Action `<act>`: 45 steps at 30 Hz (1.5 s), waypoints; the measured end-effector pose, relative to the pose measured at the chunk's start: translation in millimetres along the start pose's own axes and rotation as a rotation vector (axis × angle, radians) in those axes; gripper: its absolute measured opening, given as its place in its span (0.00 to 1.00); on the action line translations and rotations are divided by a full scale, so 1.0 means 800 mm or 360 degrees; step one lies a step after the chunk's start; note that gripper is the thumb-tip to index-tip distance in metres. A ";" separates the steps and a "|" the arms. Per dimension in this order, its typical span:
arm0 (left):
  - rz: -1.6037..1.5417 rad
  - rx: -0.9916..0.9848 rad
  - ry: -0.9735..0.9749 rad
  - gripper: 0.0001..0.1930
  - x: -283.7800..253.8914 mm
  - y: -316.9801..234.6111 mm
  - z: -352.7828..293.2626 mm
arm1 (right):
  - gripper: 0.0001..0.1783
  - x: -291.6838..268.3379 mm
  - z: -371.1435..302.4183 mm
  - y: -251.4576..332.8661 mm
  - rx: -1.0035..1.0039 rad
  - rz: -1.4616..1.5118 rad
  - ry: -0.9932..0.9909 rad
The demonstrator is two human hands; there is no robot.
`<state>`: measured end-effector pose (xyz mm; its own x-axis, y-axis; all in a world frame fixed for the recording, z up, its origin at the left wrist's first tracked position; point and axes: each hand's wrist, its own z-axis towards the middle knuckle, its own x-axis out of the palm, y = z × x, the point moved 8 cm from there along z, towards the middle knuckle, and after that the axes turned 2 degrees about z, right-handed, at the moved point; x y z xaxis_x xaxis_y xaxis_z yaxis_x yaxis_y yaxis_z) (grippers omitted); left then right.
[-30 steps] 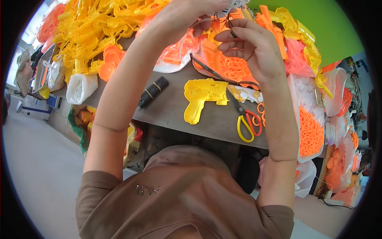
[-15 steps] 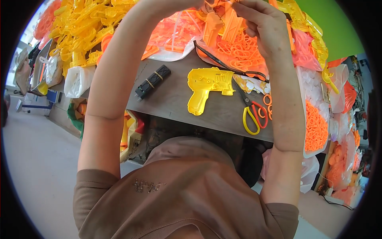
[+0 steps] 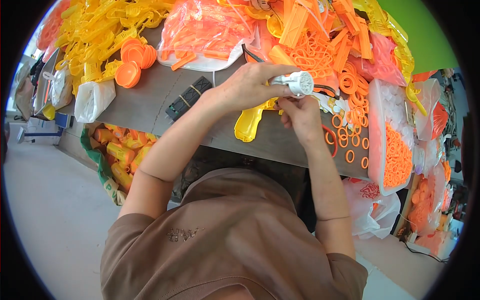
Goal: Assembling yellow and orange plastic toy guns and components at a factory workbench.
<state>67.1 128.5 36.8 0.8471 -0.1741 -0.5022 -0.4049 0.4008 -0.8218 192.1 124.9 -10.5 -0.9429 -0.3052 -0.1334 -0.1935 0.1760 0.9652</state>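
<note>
From the head view, the left hand [image 3: 250, 86] has its grip closed around a white ribbed plastic cylinder [image 3: 296, 81], held above the grey tabletop [image 3: 150, 100]. The right hand [image 3: 298, 112] pinches the cylinder from beneath. A glossy yellow toy-gun shell [image 3: 250, 121] lies just below them, with smooth orange rings [image 3: 350, 130] scattered nearby.

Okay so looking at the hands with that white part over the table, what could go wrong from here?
1. The left hand holds the white part in the air with the right hand under it; a slip could drop it among the loose orange rings, where small pieces may be hard to find.
2. The yellow gun shell lies close to the table edge, right by the forearms; a nudge might push it off.
</note>
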 end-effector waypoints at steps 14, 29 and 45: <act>-0.0774 -0.0442 -0.0267 0.21 0.020 0.053 -0.027 | 0.06 0.012 -0.010 -0.033 -0.0358 -0.0101 -0.0518; -0.0774 -0.0498 -0.0476 0.20 0.025 0.064 -0.035 | 0.06 0.019 -0.024 -0.023 -0.0709 -0.0456 -0.0704; -0.0779 -0.0407 -0.0472 0.19 0.036 0.063 -0.034 | 0.06 0.047 -0.038 0.008 -0.0941 -0.1411 -0.0759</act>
<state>61.5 119.3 -26.2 0.9998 -0.0112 0.0144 0.0154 0.1034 -0.9945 163.5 86.0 -2.7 -0.5714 0.3024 -0.7630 -0.7974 -0.4243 0.4290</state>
